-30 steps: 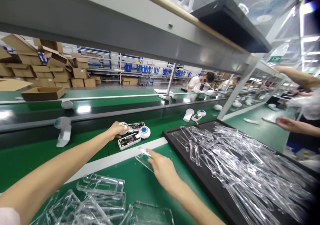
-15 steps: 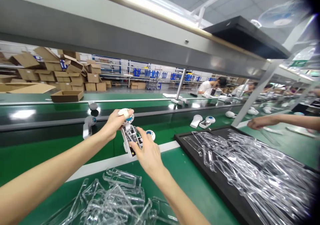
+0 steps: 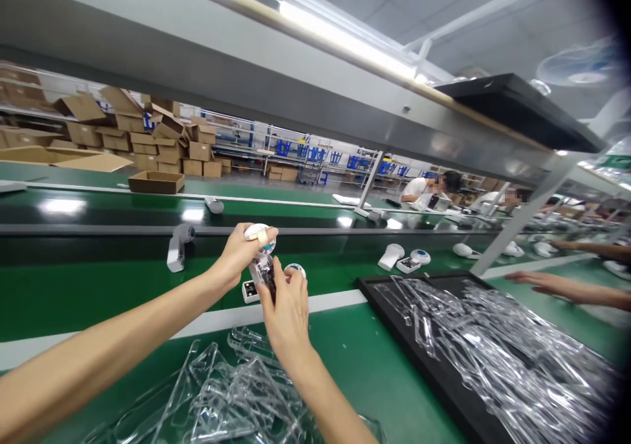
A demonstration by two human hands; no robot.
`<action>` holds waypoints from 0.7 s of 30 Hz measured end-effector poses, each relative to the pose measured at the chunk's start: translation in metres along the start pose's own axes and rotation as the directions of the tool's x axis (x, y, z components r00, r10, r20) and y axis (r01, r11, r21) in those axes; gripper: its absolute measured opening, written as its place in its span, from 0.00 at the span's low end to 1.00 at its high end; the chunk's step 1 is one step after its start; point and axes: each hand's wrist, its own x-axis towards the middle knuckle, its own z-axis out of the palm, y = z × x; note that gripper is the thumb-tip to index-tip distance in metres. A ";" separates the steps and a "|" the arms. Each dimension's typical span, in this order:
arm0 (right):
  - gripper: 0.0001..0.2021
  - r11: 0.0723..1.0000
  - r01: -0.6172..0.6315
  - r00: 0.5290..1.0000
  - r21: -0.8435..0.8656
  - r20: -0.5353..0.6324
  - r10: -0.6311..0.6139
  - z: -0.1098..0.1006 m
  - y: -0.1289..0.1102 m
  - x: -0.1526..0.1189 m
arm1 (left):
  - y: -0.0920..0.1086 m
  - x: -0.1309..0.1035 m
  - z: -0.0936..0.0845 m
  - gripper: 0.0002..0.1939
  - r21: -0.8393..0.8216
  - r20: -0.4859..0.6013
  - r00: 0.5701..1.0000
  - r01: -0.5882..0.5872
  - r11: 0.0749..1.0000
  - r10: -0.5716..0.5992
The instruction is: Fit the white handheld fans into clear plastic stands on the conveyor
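Observation:
A white device with a round head and blue ring [image 3: 267, 242] is held up over the green conveyor [image 3: 217, 266]. My left hand [image 3: 241, 253] grips its round head, a finger wrapped over the top. My right hand [image 3: 288, 299] has its fingers closed around the device's dark, opened lower body [image 3: 265, 273]. Just behind and below my right hand, another white device shows its round end [image 3: 296, 270] and its open body [image 3: 250, 291]. Clear plastic pieces [image 3: 236, 391] lie heaped on the green surface nearest me.
A black tray [image 3: 419, 365] full of clear plastic parts stands at the right. White devices [image 3: 392, 257] lie on the conveyor, another [image 3: 176, 250] at left. A co-worker's hand [image 3: 552, 285] reaches in from the right. A metal beam [image 3: 296, 83] crosses overhead.
My right fingers have closed in round the device's body, which is turned more upright. The view has shifted left, and the co-worker's nearer hand is now spread out flat, with another arm behind it.

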 end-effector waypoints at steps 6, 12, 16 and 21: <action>0.31 0.986 0.032 0.986 0.162 0.159 -0.058 -0.004 0.011 0.003 | -0.004 -0.001 -0.013 0.29 -0.221 0.076 0.994 -0.057 0.974 0.075; 0.28 0.964 0.194 0.975 0.183 0.073 -0.210 -0.018 0.004 0.009 | -0.027 -0.012 -0.020 0.26 -0.188 0.308 0.947 0.153 0.970 -0.089; 0.20 0.867 -0.012 0.997 0.498 -0.060 0.048 -0.007 -0.002 0.028 | -0.024 -0.022 -0.017 0.26 -0.158 0.115 0.993 0.001 0.987 0.018; 0.26 0.746 -0.185 0.945 0.640 -0.093 0.314 0.012 -0.003 0.057 | -0.019 -0.036 -0.012 0.23 -0.159 0.023 0.973 -0.224 0.961 0.231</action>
